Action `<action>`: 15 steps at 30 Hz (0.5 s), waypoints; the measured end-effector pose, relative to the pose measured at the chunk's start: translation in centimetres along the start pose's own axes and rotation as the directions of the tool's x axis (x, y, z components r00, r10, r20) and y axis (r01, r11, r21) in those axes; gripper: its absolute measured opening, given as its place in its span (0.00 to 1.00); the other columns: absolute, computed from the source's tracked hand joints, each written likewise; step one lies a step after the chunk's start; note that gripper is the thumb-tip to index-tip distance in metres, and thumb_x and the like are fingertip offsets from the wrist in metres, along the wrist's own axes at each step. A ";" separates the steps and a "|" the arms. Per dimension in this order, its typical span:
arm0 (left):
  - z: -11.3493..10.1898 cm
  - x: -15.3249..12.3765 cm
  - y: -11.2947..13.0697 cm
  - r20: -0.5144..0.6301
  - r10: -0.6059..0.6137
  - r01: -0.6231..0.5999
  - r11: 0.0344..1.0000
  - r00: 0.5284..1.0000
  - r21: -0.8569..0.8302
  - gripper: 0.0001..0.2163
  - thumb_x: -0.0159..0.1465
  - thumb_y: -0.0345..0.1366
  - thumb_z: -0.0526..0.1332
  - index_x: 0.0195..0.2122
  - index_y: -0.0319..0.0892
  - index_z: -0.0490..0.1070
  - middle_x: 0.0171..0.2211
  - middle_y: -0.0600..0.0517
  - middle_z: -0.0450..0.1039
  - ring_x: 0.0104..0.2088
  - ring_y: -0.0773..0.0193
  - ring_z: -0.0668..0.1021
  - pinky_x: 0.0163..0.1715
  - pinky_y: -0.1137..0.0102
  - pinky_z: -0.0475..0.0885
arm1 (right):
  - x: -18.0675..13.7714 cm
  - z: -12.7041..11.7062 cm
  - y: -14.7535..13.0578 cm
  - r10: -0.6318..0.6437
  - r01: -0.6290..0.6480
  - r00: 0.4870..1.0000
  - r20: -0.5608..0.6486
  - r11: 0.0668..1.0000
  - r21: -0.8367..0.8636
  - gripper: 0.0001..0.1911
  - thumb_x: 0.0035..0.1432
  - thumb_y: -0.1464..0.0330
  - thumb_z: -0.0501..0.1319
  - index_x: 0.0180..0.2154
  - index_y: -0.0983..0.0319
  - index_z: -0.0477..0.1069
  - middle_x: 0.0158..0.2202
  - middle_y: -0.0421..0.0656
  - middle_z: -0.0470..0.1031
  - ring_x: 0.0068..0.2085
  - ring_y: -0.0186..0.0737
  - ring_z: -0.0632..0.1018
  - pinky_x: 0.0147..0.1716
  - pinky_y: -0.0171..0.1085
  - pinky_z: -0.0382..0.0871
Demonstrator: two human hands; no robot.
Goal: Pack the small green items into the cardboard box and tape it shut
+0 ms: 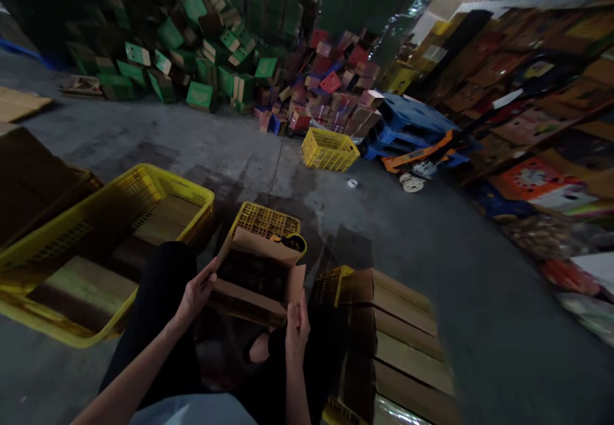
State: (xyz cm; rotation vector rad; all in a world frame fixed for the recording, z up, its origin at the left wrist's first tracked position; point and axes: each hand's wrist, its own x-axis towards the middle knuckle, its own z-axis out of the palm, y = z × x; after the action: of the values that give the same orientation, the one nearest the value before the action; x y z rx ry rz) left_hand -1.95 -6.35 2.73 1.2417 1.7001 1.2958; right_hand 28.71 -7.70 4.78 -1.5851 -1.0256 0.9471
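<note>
An open cardboard box [250, 296] with raised flaps is between my hands, tilted toward me. Dark contents [254, 275] fill it; their kind is too dim to make out. My left hand [196, 292] grips its left side near a flap, fingers closed. On the opposite side, my right hand [297, 326] is closed at the right flap. Just beyond the box is a yellow crate [266, 216] with a slotted surface, partly covered by the box. A tape dispenser [291, 242], black with yellow tape, rests there by the box's far right corner.
At left, a large yellow crate [144, 170] holds cardboard boxes. Closed cartons [407, 329] stand in a row at right. Farther off are another yellow crate [330, 150], a tape roll [352, 183], an orange pallet jack [417, 156], blue pallets [412, 115] and heaped green boxes [199, 94].
</note>
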 end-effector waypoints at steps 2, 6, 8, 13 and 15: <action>0.1 0.0 0.4 0.002 -0.030 0.031 0.999 1.000 -0.038 0.31 0.69 0.55 0.58 0.65 0.37 0.72 0.63 0.43 0.75 0.61 0.47 0.78 0.62 0.58 0.74 | 0.2 0.0 0.0 0.001 -0.001 1.000 0.013 1.000 -0.008 0.45 0.62 0.43 0.62 0.70 0.63 0.63 0.70 0.51 0.65 0.66 0.57 0.73 0.63 0.47 0.69; 0.2 0.1 0.8 -0.011 -0.061 0.060 0.996 0.998 -0.071 0.32 0.68 0.56 0.59 0.64 0.37 0.73 0.62 0.42 0.75 0.62 0.46 0.78 0.61 0.57 0.74 | 0.5 0.1 0.4 -0.021 0.022 0.999 0.029 1.000 -0.007 0.44 0.61 0.45 0.63 0.70 0.62 0.63 0.68 0.52 0.70 0.65 0.57 0.73 0.62 0.49 0.70; 0.1 0.0 0.7 -0.008 -0.058 0.057 0.995 0.998 -0.078 0.31 0.68 0.56 0.59 0.63 0.38 0.74 0.61 0.43 0.76 0.62 0.46 0.77 0.62 0.57 0.74 | 0.4 0.2 0.5 -0.036 0.036 0.999 0.036 0.999 -0.013 0.42 0.62 0.45 0.63 0.69 0.62 0.66 0.68 0.52 0.70 0.66 0.58 0.73 0.62 0.50 0.70; -0.1 0.0 -0.2 0.003 -0.032 0.032 0.998 0.999 -0.048 0.27 0.68 0.53 0.60 0.60 0.41 0.77 0.59 0.44 0.79 0.60 0.47 0.79 0.63 0.56 0.73 | -0.2 0.4 0.4 -0.099 0.101 0.994 0.054 0.994 -0.032 0.34 0.65 0.48 0.62 0.64 0.60 0.72 0.65 0.52 0.74 0.64 0.56 0.75 0.60 0.50 0.73; 0.0 0.1 -0.5 0.000 -0.007 0.007 0.999 1.000 -0.033 0.25 0.68 0.52 0.60 0.58 0.41 0.78 0.58 0.45 0.80 0.60 0.47 0.79 0.63 0.55 0.73 | -0.4 0.5 0.3 -0.133 0.136 0.989 0.062 0.990 -0.049 0.31 0.66 0.49 0.61 0.64 0.58 0.73 0.65 0.51 0.74 0.64 0.55 0.75 0.60 0.51 0.73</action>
State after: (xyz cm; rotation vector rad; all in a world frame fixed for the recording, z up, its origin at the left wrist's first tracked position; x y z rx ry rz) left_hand -2.15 -6.34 2.25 1.2161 1.6748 1.3145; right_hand 28.22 -7.93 4.44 -1.5185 -1.1914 0.8847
